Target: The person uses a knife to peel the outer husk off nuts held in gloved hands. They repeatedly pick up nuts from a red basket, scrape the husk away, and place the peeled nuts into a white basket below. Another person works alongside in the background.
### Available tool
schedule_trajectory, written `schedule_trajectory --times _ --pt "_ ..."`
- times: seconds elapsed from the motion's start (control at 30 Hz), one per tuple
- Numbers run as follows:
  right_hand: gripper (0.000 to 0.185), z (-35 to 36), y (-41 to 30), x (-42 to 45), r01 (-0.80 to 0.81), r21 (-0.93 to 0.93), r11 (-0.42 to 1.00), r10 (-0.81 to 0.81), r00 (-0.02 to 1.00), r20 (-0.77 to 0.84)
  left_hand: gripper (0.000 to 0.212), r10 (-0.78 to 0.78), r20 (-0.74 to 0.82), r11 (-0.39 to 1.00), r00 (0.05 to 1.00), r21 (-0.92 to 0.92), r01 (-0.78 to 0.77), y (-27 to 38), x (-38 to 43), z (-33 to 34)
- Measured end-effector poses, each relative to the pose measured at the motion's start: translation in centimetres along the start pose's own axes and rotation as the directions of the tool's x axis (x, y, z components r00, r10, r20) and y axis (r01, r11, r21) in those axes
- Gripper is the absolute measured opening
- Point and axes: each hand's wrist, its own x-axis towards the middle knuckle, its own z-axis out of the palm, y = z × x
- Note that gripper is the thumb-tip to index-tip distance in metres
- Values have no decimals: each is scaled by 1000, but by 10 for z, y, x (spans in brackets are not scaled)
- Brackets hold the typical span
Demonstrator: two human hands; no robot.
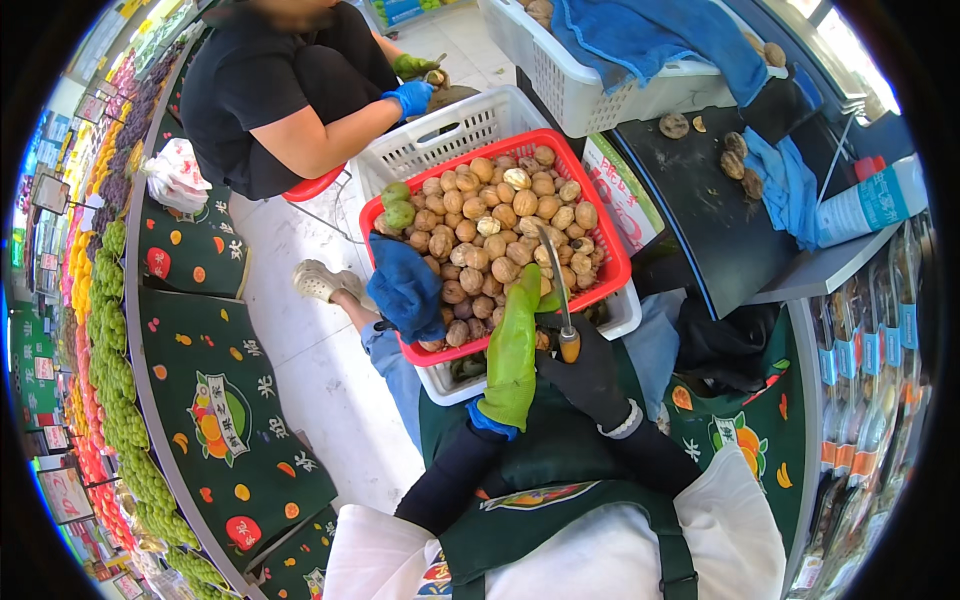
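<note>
In front of me a red plastic basket [621, 262] full of walnuts [491, 225] rests on a white crate [635, 315]. My left hand [514, 352], in a bright green glove, reaches over the basket's near edge among the walnuts; its fingertips touch or nearly touch them, and whether it holds one cannot be told. My right hand [589, 371], in a black glove, grips the wooden handle of a curved knife [556, 277], its blade pointing away over the walnuts. Green-husked walnuts [397, 204] and a blue cloth [405, 289] lie at the basket's left side.
A person [277, 97] in gloves sits on a red stool at the upper left, working on a nut. A large white crate [615, 101] with a blue towel stands at the upper right. Beside it, a black surface [660, 195] bears walnuts, a light-blue cloth [784, 184] and a spray can [870, 202].
</note>
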Motion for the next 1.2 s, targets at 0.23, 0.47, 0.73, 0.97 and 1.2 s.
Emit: schedule_trajectory --times 0.23,0.47,0.73,0.97,1.2 --pt "35 -1 -6 2 -81 1 997 81 997 6 52 30 -5 999 1000 17 -30 -4 -1 -2" --pt "36 -7 -8 6 -239 52 970 233 968 97 51 86 62 996 994 33 -88 6 2 4" --pt "39 -6 1 11 -86 54 995 81 993 86 51 440 262 358 859 826 -435 4 12 -11" --pt "55 -25 -16 23 384 -478 790 -235 910 343 61 490 385 -68 782 911 -407 16 7 -12" --pt "51 -24 1 17 352 -491 797 -277 935 220 65 330 314 -75 890 949 -307 15 7 -6"
